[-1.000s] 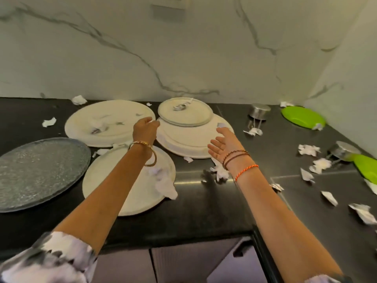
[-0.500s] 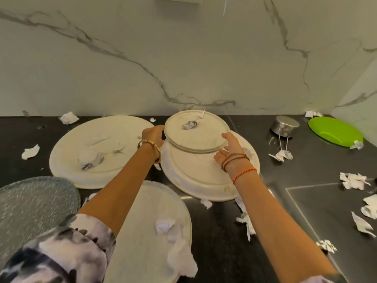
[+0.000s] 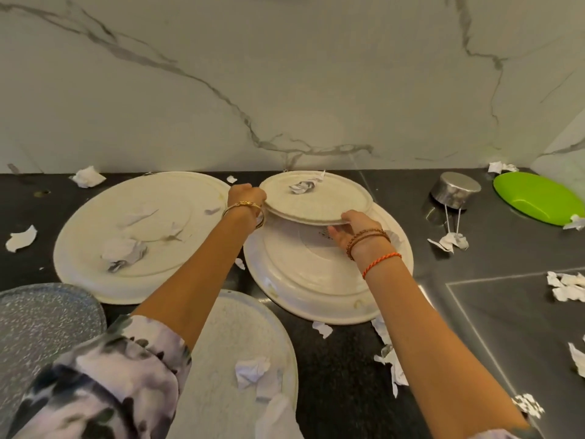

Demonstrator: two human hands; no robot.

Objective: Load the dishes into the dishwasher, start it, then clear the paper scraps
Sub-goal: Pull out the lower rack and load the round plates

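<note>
Directly beyond the fingers the way is closed by the marble wall. To their left the desk is taken up by a wide white plate carrying paper scraps. To their right a steel cup and a green plate are set, with dark surface left open between scattered scraps

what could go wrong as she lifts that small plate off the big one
The crumpled paper scrap lying on the small plate could slide off if the plate tips. The left hand and right hand hold it only at its rim, so it might slip and drop onto the large plate beneath and chip it.
</note>
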